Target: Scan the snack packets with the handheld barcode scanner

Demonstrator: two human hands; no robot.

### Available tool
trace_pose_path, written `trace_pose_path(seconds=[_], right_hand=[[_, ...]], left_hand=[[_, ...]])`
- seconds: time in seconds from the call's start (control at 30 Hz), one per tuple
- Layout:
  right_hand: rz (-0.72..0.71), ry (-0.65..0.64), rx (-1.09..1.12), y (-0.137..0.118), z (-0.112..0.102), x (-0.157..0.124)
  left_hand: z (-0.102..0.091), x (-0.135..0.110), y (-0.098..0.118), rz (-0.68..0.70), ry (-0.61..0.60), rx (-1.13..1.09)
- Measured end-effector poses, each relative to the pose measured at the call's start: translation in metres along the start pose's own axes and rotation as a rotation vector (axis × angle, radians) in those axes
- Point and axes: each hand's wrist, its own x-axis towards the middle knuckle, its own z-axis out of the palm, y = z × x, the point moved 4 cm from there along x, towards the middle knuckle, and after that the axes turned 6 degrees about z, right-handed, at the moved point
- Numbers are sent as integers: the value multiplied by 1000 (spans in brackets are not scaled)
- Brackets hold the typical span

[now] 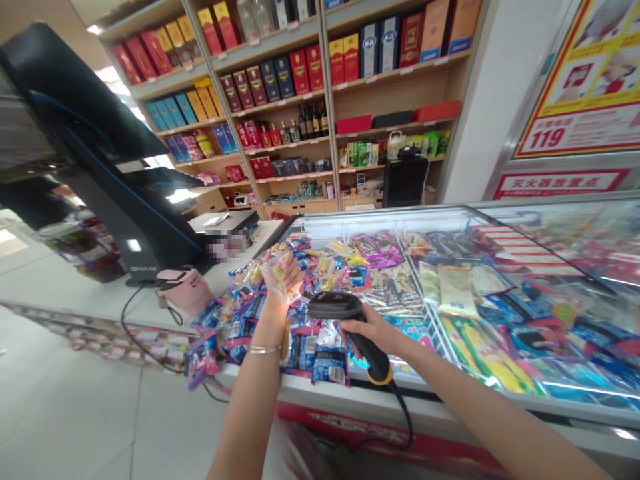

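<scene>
My left hand (289,272) is closed around a small clear snack packet (280,283), with a reddish light falling on it and on my wrist. In my right hand (373,327) is a black barcode scanner (336,305), gripped by its handle, its head pointing left toward the packet. A black cable runs down from the handle. Beneath both hands lies a pile of small snack packets, many of them blue, such as the blue packet (330,365) at the counter's front edge. What is printed on the held packet is too small to read.
A glass-topped freezer (463,212) with packaged goods inside extends to the right. On the left counter stand a black checkout terminal (125,193), a pink cup-shaped container (187,291) and a dark box-like device (240,223). Shelves (280,103) of boxes and bottles line the back wall.
</scene>
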Motion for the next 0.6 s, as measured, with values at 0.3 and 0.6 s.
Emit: trace_pose_path(seconds=[0.3, 0.6], right_hand=[[-14, 50, -11, 0, -2, 0], [3, 103, 12, -3, -5, 1]], left_hand=[[-2, 0, -1, -40, -25, -7], [6, -1, -2, -49, -65, 12]])
